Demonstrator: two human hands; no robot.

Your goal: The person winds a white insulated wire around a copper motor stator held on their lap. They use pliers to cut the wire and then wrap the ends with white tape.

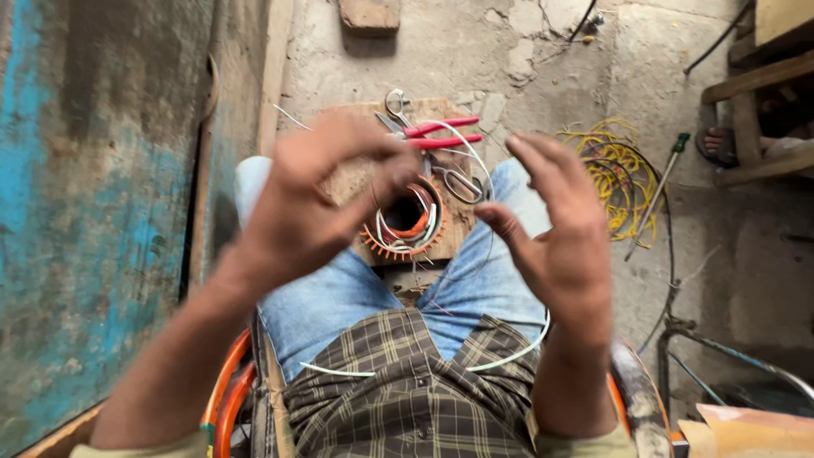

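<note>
Two hands (pixel 322 203), two scissors (pixel 462 182), one pliers (pixel 441 134)

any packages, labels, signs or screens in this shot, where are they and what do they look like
No labels, signs or screens show.
Cardboard piece: bottom right corner, on the floor by the person's right side; flat, tan-orange, plain face, possibly part of a box, cut off by the frame edge.
Nothing printed shows near the left hand or right hand.
</note>
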